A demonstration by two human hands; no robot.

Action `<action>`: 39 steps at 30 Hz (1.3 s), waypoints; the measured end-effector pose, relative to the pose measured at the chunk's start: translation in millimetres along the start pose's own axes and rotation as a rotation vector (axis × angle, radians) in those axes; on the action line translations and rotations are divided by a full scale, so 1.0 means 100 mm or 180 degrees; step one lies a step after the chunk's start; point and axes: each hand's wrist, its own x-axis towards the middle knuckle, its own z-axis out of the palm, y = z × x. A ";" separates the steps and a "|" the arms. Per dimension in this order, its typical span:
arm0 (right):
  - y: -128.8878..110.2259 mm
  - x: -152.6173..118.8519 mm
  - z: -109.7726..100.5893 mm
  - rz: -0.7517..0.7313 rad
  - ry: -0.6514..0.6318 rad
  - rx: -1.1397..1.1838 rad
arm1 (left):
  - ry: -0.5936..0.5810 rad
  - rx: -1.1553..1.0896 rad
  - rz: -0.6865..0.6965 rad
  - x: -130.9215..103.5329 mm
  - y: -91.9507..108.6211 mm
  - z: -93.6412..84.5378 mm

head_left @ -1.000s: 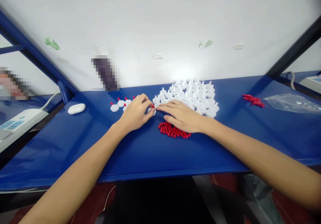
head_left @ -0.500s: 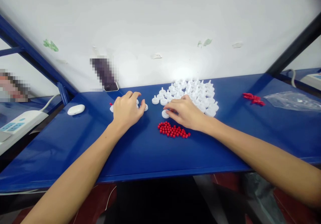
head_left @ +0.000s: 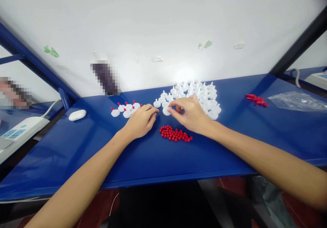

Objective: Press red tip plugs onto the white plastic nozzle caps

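R hand (head_left: 190,115) fingers clamped on rnd, smooth wht plastic pc (head_left: 166,111); L hand (head_left: 140,121) curled, can't tell grip.

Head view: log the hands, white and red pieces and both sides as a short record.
Surface: blue table
Left hand: fingers curled; grip hidden
Right hand: thumb and forefinger at a white round piece
Plain white pieces: clustered beyond the right hand
Red-tipped white pieces: grouped beside the left hand
Small red caps: gathered nearer the front edge
Left side: white case
Right side: red pile, clear plastic bag
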 end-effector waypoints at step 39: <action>-0.13 -0.04 -0.07 0.0426 -0.0167 0.1453 | 0.0878 -0.0451 0.0211 -0.03 0.05 -0.03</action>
